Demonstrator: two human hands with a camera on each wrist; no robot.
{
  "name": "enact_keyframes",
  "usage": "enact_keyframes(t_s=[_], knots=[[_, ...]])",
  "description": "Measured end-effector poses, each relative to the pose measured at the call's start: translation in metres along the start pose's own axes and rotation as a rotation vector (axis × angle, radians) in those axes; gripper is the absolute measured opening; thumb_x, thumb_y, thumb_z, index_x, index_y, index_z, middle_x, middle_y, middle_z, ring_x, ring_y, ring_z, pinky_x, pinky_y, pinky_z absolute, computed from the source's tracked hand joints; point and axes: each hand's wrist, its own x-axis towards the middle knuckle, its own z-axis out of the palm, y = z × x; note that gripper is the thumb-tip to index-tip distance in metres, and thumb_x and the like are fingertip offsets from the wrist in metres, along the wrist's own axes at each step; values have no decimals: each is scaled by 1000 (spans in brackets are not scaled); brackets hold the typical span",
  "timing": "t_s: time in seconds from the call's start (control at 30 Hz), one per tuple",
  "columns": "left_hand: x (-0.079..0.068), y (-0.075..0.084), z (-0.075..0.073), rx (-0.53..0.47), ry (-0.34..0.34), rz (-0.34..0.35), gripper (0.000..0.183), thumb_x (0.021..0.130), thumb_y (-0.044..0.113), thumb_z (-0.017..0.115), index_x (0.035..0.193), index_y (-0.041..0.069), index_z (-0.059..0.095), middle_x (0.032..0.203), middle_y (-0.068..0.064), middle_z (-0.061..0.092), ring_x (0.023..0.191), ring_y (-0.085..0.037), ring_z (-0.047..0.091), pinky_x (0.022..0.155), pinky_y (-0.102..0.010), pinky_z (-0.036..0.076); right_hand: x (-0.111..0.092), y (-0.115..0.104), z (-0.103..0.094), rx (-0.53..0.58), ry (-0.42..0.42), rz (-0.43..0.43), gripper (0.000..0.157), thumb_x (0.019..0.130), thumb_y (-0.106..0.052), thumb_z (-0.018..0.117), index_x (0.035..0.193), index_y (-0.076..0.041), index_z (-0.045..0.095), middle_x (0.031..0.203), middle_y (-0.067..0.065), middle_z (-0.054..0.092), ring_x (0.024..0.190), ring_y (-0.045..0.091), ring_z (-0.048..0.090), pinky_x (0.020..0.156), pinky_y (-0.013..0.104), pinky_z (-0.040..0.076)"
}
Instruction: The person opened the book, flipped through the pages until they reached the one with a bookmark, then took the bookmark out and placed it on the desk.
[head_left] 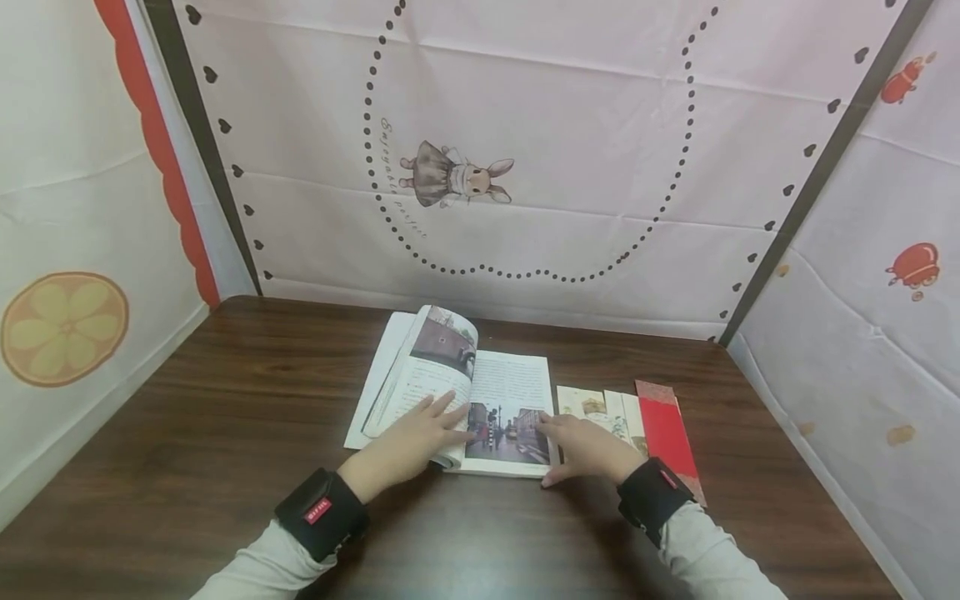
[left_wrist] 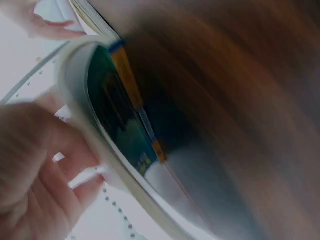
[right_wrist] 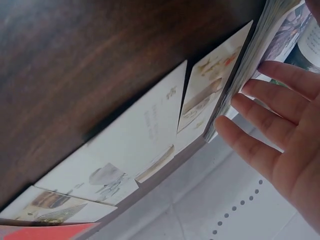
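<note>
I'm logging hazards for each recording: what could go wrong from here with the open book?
The left pages of the book bulge up under the left hand; they might spring back or crease.
Cream cards lie beside its right edge, near the right hand, which could nudge them askew.

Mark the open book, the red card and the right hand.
Open book (head_left: 507, 388): head view, on the printed text of the right-hand page, above the street photo.
Red card (head_left: 667, 435): head view, on its plain red middle.
Right hand (head_left: 590, 447): head view, on the back of the hand.
</note>
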Motion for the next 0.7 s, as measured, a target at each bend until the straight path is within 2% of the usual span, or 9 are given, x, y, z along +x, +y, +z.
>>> enact_keyframes(t_s=[0.07,0.17,0.27,0.47,0.6,0.7], knots=[[1,5,-4,-46,-48,-24,39,77,-4,64,111,14,69,132,-15,57,128,-40,46,103,-55,39,0,1,0,15,-10,7,80,70,-44,79,134,-5,51,141,14,49,131,32,46,105,48,40],[2,7,-5,-66,2,-77,27,77,-2,64,100,10,72,123,-15,63,120,-42,53,96,-56,44,0,2,-2,44,-26,22,78,71,-43,79,135,-8,51,142,12,48,132,30,44,105,47,40],[3,6,-4,-94,23,-91,22,80,1,63,99,8,72,121,-16,64,116,-42,55,94,-54,46,0,4,-4,63,-42,30,76,73,-41,78,136,-9,50,143,11,47,133,30,44,105,46,40],[1,1,-3,-151,-2,-96,21,86,7,60,104,7,71,123,-17,63,118,-43,54,97,-54,44,1,6,-8,52,-65,-15,70,76,-39,77,134,-7,52,142,14,48,130,31,47,104,47,42],[-1,0,-3,-161,-9,-72,24,87,10,60,110,6,68,125,-18,61,120,-43,53,98,-54,44,1,7,-11,33,-31,-79,51,78,-30,76,122,-7,62,123,12,63,114,26,60,95,41,50],[-2,0,-3,-153,-4,-54,26,87,13,61,112,5,67,126,-18,61,120,-43,52,98,-54,44,1,4,-13,-14,59,-142,30,79,-17,75,107,-7,70,100,7,72,93,20,67,82,34,55]])
